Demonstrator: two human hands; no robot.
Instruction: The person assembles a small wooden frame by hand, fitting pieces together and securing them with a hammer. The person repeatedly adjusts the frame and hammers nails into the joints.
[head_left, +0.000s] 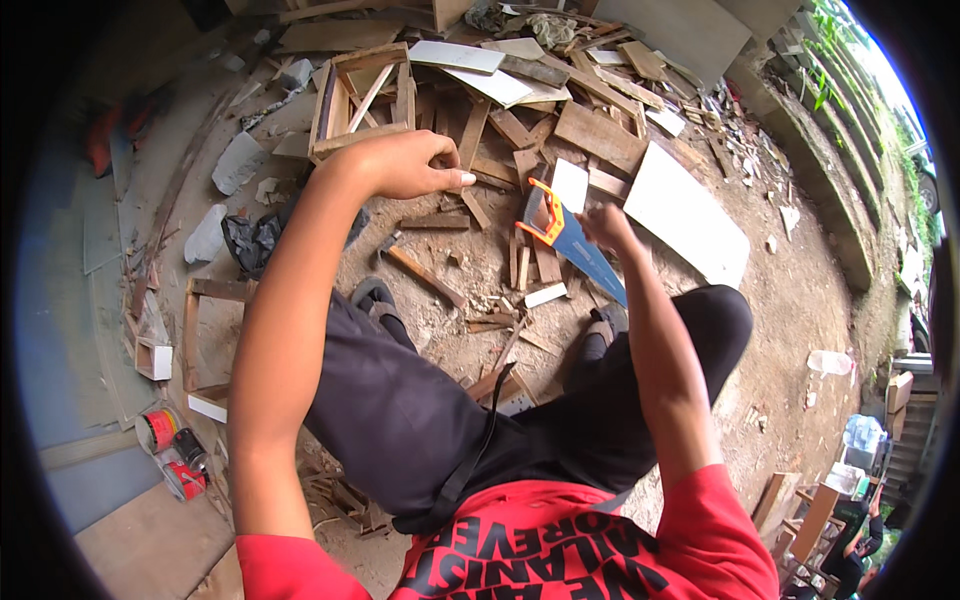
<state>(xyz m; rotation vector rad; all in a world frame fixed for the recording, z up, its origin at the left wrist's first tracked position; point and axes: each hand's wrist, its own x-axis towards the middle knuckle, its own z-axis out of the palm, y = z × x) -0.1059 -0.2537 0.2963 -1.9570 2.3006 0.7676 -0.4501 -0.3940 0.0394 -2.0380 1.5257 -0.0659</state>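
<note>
My left hand (pixel 412 164) is stretched forward over the scrap wood, left of the saw. Its fingers are loosely curled, with a gap to the thumb and nothing visible in it. A handsaw (pixel 583 250) with a blue blade and an orange and black handle hangs slanted, handle up and left, tip down toward my right shoe. My right hand (pixel 606 228) is closed at the upper edge of the blade, seemingly gripping it; its fingertips are partly hidden. Below my left hand a hammer (pixel 425 275) with a wooden handle lies on the dirt.
Scrap boards (pixel 600 138) pile up ahead beside a wooden frame box (pixel 365 95). A large white panel (pixel 690 215) lies to the right. A black plastic bag (pixel 250 240) and paint cans (pixel 172 450) are at left. Concrete steps (pixel 820 160) rise at right; a person sits far lower right.
</note>
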